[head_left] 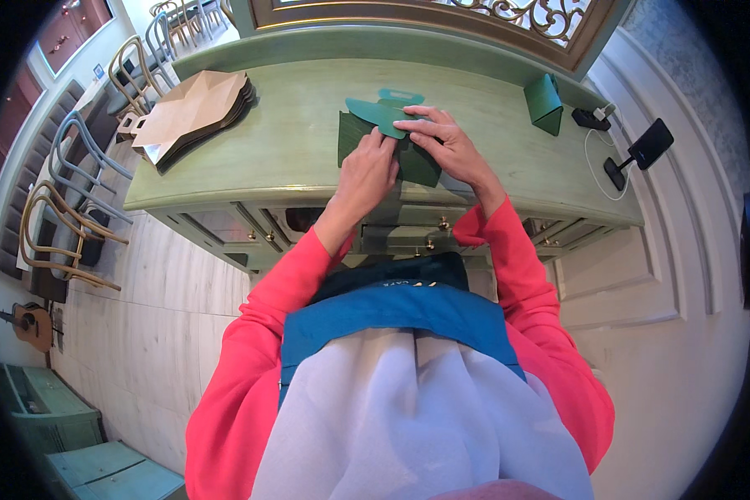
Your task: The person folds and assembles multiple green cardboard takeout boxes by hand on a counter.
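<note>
A green cardboard carton (417,165) with a rounded flap (377,115) and a cut-out handle stands partly folded near the middle of the green counter. My left hand (368,169) is closed at its front, the fingertips at the base of the flap; part of what they grip is hidden. My right hand (448,143) holds the flap's right end between thumb and fingers. Between my hands, the carton's inside is mostly covered.
Flat brown paper bags (198,112) lie stacked at the counter's left. A folded green carton (544,103) stands at the right, near a black charging stand (639,155) with a white cable and a black adapter (590,118). Chairs (67,225) stand beyond the left end.
</note>
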{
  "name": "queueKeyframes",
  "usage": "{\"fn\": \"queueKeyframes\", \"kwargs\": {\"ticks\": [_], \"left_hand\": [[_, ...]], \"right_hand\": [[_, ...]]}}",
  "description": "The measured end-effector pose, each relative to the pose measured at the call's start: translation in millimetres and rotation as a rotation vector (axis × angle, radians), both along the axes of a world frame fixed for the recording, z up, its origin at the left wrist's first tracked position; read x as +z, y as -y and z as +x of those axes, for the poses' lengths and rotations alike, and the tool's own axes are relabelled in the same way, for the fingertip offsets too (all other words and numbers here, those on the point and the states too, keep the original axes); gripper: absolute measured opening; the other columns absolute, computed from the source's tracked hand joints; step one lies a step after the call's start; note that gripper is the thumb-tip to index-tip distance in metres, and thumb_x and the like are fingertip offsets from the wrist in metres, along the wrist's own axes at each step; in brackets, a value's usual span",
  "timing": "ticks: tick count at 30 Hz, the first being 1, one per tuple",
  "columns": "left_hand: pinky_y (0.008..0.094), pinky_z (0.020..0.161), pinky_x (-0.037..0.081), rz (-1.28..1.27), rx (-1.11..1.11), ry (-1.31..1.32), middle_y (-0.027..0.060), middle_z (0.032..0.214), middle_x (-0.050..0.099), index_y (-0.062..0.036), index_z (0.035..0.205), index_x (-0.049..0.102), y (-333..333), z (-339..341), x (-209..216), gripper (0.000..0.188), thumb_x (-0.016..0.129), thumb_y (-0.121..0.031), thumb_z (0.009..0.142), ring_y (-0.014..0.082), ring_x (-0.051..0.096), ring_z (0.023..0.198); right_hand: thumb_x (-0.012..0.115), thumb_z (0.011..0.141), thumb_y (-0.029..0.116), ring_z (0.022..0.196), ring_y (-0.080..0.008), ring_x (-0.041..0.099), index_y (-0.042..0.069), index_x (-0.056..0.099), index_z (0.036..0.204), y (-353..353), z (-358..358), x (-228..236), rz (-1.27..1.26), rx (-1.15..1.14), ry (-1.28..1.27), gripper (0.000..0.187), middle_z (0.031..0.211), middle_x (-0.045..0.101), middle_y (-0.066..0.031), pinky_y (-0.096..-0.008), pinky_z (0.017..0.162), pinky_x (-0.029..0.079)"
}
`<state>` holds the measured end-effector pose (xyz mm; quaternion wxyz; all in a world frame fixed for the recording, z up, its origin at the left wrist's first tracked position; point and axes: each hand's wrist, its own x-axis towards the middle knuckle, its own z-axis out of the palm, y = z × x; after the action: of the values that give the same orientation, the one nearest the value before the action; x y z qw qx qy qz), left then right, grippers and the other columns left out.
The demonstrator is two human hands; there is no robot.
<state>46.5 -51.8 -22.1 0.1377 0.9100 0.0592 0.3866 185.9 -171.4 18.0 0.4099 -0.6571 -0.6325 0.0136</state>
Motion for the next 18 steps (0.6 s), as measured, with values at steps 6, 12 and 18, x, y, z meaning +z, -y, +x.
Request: {"fn": "queueKeyframes", "kwargs": {"ticks": [6,12,18], "left_hand": [[0.0399,0.066,0.052,-0.036,-0.063,-0.093,0.0169,0.103,0.052,0.0002,0.114,0.046,0.1,-5.8,2.7,0.042,0.061,-0.006,0.075,0.0315,0.059,0.091],[0.0403,0.065,0.051,0.009,-0.055,-0.053,0.0153,0.097,0.049,-0.0011,0.109,0.047,2.8,-9.2,-9.0,0.037,0.059,-0.002,0.074,0.0314,0.058,0.086],[0.0400,0.070,0.050,0.003,-0.075,0.031,0.0149,0.094,0.047,-0.0014,0.105,0.048,5.1,-10.7,-11.7,0.038,0.057,0.002,0.069,0.0319,0.056,0.088]], "right_hand": [[0.058,0.087,0.010,0.118,-0.0260,0.045,0.016,0.066,0.114,-1.0,1.2,-6.7,0.067,-0.032,0.062,0.029,0.128,0.050,-0.0073,-0.0380,0.099,0.036],[0.062,0.080,0.012,0.113,-0.0299,0.049,0.023,0.069,0.107,-3.6,-3.5,-13.3,0.126,-0.139,0.232,0.030,0.129,0.052,-0.0068,-0.0406,0.097,0.038],[0.061,0.078,0.010,0.110,-0.0276,0.051,0.023,0.070,0.103,-3.7,-8.7,-16.8,0.144,-0.243,0.386,0.030,0.132,0.052,-0.0037,-0.0416,0.092,0.040]]}}
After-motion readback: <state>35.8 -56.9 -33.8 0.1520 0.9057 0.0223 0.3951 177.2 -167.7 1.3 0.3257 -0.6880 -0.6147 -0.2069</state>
